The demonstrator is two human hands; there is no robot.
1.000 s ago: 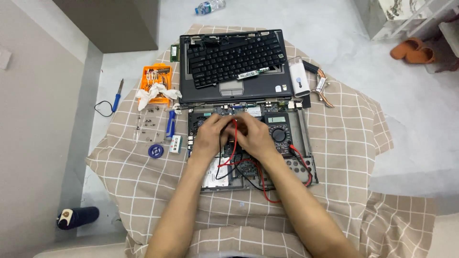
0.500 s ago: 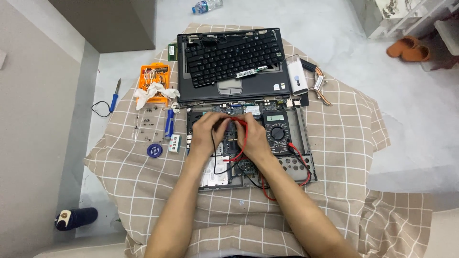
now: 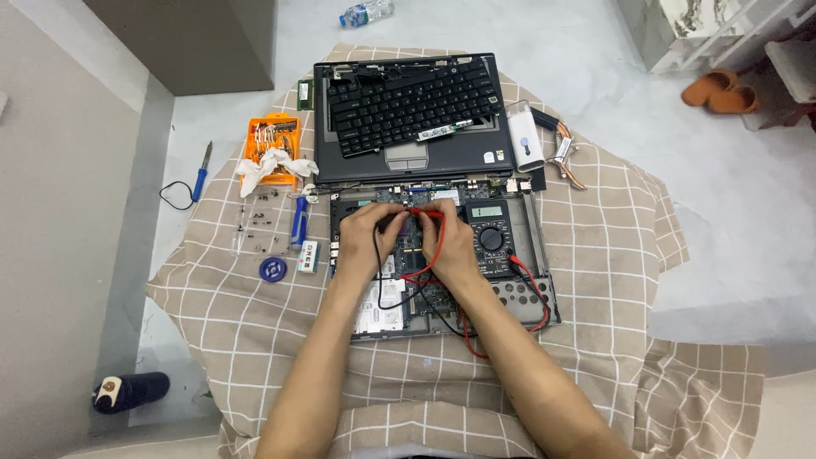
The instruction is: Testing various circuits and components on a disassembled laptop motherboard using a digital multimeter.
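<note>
Over the opened laptop base [image 3: 442,255], the left hand [image 3: 367,240] has its grip closed on a black probe [image 3: 393,223] and the right hand [image 3: 449,242] on a red probe [image 3: 425,216], tips meeting just left of the multimeter [image 3: 490,236] resting on that base.

A room in a home, used as a makeshift electronics repair spot on the floor. A beige checked cloth [image 3: 595,280] is spread over a pale grey floor [image 3: 739,195], and an opened laptop [image 3: 412,119] lies on it with its circuit board bared. An orange screwdriver-bit case [image 3: 270,140], loose screws [image 3: 255,223], a multimeter [image 3: 491,238] and pliers [image 3: 565,153] lie around it. A pair of orange slippers [image 3: 721,92] sits by white furniture [image 3: 722,25], and a plastic water bottle [image 3: 365,12] lies on the floor.
</note>
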